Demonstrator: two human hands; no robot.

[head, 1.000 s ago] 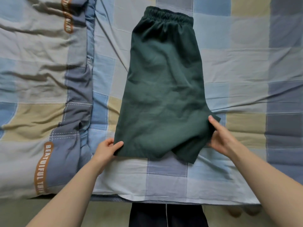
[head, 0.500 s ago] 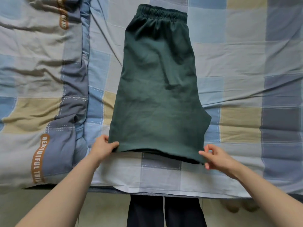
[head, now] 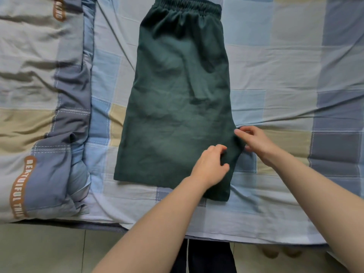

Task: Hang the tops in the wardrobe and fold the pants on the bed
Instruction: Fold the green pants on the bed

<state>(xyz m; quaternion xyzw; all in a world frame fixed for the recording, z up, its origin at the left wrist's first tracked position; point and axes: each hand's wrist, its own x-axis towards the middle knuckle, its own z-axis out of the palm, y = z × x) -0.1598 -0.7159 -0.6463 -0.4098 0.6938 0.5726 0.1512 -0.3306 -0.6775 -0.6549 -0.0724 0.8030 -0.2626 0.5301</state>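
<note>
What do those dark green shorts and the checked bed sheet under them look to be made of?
The dark green shorts look like soft matte knit, perhaps cotton jersey: limp wrinkles, no shine, a gathered elastic waistband. The checked bed sheet looks like thin smooth woven cotton or a blend: sharp creases, printed squares. The fibre cannot be told.

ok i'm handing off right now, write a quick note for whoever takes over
Left hand: on the green shorts near the right hem corner, fingers curled into the fabric.
Right hand: pinching the shorts' right edge at the crotch point.
Shorts: folded in half lengthwise, flat on the bed sheet, waistband at the far end, hem toward the person. Bunched quilt lies to the left.
Done: the lengthwise fold.
Left: tuck in the crotch point, fold hem to waistband. No tops or wardrobe in view.
</note>
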